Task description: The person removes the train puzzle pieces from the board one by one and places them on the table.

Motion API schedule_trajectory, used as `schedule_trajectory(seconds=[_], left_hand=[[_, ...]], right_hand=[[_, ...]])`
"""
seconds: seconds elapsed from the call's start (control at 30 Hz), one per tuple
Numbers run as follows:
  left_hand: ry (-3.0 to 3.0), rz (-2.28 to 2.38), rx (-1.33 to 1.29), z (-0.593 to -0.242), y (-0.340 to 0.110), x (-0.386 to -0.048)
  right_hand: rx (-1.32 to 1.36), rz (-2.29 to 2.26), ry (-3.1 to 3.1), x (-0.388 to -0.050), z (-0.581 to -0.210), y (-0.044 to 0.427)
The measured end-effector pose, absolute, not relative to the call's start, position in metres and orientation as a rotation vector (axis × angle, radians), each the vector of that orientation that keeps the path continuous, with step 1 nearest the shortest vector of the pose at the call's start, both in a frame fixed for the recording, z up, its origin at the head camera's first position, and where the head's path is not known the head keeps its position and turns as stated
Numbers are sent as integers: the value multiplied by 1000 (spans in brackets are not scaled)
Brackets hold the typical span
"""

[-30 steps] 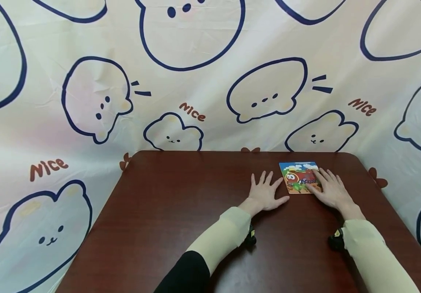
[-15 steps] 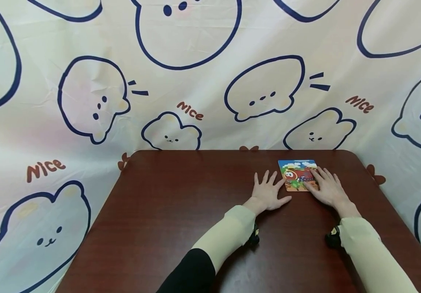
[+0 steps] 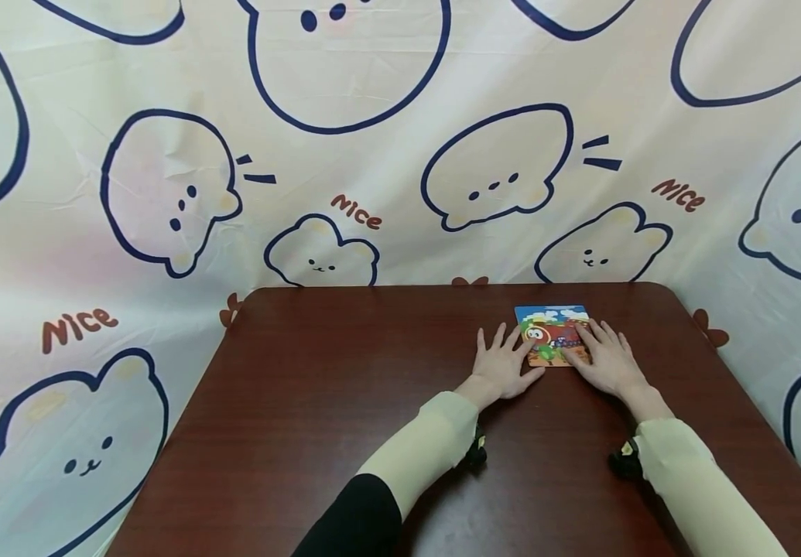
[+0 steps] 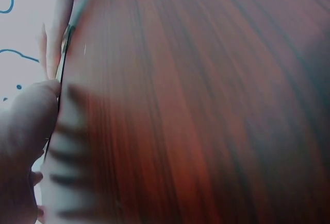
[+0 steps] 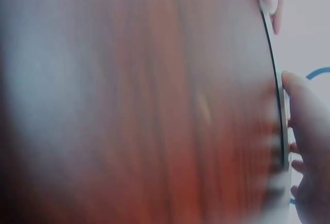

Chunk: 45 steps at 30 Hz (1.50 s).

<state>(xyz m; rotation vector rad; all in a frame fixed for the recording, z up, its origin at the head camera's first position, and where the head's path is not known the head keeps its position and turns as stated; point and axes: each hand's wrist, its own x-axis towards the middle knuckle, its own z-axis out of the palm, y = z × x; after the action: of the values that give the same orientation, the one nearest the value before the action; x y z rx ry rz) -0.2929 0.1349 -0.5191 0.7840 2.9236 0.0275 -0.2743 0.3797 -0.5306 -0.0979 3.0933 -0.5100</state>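
Note:
In the head view a thin square board with a colourful cartoon picture (image 3: pixel 550 331) lies flat on the table, toward its far right. My left hand (image 3: pixel 500 367) has its fingers spread, and a fingertip reaches the board's left edge. The right hand (image 3: pixel 607 367) rests on the board's right part with straight fingers, covering some of the picture. From the left wrist the board shows edge-on as a thin strip (image 4: pixel 64 54) beside the left thumb. In the right wrist view its dark edge (image 5: pixel 279 100) runs along the right hand's thumb.
The brown wooden table (image 3: pixel 316 402) has rounded far corners. Behind it hangs a pale cloth (image 3: pixel 400 170) printed with blue-outlined animals. Each sleeve carries a black wrist device; the right one (image 3: pixel 626 461) hangs under the forearm.
The board has slid a little to the left together with my right hand, closer to the left hand. The left hand first shifted slightly right. The head view has drifted slightly.

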Motion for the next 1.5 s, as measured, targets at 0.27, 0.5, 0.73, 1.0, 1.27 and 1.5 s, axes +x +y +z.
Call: schedule_trajectory(seconds=[0.27,0.5,0.73,1.0,1.27,1.5], left_hand=[[2927,48,867,-520,115,-288],[2908,-10,943,-517,96,-291],[2890,-75,958,-513,71,-292],[2874,-8,971,-524,51,-299],[2860,111,897,-515,28,-289],[2921,109,799,-511,8,-284]], right_hand=[[-82,-609,3091,-265,-535,363],[-93,-599,3090,-261,-532,347],[-98,-572,3135,-260,-531,323],[-119,-547,3168,-258,-534,301],[-166,-556,3159,-258,-537,285],[-228,-543,3177,-263,-537,268]])
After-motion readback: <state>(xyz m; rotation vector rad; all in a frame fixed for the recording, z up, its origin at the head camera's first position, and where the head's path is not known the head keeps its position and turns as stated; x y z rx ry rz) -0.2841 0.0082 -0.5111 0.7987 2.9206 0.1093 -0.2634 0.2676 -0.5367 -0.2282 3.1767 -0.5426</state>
